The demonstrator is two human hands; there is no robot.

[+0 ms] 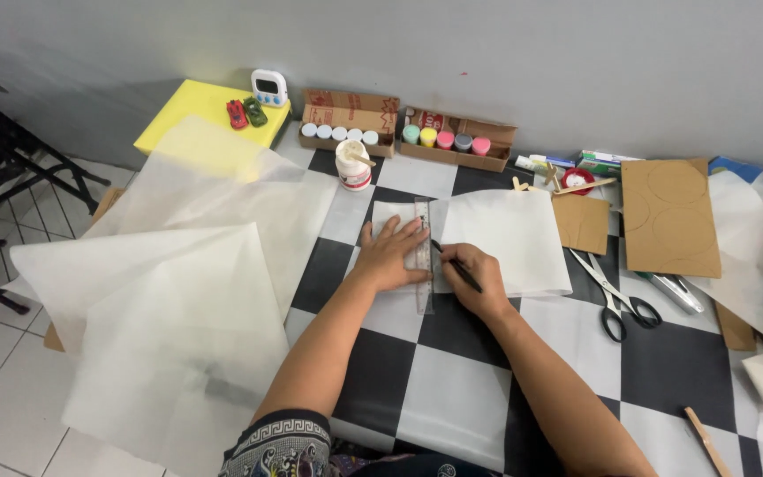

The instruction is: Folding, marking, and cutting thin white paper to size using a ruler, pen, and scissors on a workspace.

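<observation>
Left hand (390, 256) spread flat on a clear ruler (423, 256) over white paper (505, 238); right hand (474, 278) pinching a pen (457, 268) beside the ruler — mid-ruling, steady pressure needed.

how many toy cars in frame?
2. A red toy car and a green toy car sit side by side on the yellow board at the table's far left corner, just below the white timer. None seem hidden.
</observation>
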